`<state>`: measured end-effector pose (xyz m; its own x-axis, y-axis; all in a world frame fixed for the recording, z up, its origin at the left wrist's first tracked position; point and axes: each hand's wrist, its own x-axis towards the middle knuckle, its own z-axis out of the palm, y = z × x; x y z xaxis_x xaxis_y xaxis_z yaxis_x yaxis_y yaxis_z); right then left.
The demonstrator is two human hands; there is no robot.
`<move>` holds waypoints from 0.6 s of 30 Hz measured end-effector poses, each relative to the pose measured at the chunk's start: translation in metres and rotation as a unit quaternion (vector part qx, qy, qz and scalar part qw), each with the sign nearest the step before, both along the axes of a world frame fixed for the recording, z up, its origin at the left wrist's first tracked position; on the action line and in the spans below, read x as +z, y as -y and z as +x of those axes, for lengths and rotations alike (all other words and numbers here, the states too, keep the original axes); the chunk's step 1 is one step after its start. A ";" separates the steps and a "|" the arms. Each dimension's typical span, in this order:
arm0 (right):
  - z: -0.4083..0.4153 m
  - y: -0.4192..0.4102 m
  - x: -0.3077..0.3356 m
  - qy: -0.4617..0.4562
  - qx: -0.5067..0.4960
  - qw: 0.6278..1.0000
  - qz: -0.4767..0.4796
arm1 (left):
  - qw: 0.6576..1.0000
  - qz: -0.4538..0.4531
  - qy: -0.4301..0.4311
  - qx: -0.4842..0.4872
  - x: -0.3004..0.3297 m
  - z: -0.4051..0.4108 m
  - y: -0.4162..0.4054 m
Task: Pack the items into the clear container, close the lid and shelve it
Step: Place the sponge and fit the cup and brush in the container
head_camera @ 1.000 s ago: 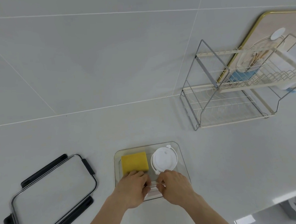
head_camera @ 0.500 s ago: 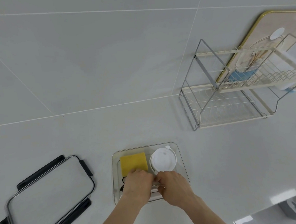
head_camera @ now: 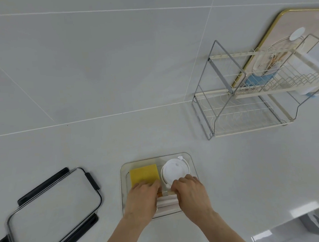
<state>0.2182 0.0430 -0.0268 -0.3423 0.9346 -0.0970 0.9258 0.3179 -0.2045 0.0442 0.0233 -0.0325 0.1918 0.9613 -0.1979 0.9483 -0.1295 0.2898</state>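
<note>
Clear container (head_camera: 192, 162) set on white counter, yellow sponge (head_camera: 144, 173) and round white lid (head_camera: 174, 170) laid inside, pale sticks (head_camera: 167, 204) gripped at near end by left hand (head_camera: 141, 198) and right hand (head_camera: 192, 193), black-clipped lid (head_camera: 54, 211) lying well apart to the left, wire rack (head_camera: 247, 104) far right

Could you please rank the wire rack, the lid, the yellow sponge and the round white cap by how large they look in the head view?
1. wire rack
2. lid
3. round white cap and yellow sponge: look alike, partly hidden by hands, unranked.
</note>
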 end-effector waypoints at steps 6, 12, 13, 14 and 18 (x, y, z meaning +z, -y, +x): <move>0.002 -0.001 -0.004 -0.005 -0.028 1.000 -0.008 | 1.000 -0.013 -0.020 -0.005 0.000 -0.004 -0.001; 0.006 0.003 0.004 -0.066 -0.027 0.997 0.010 | 0.999 0.035 0.025 0.015 0.001 -0.014 0.002; 0.007 0.004 0.006 -0.081 -0.029 0.996 0.014 | 0.999 0.034 0.029 0.015 0.001 -0.018 0.004; 0.007 0.006 0.009 -0.095 -0.028 0.995 0.016 | 0.999 0.030 0.026 0.007 0.001 -0.023 0.005; 0.000 0.011 0.012 -0.125 0.028 0.992 -0.011 | 0.998 -0.031 -0.035 -0.047 0.009 -0.034 0.006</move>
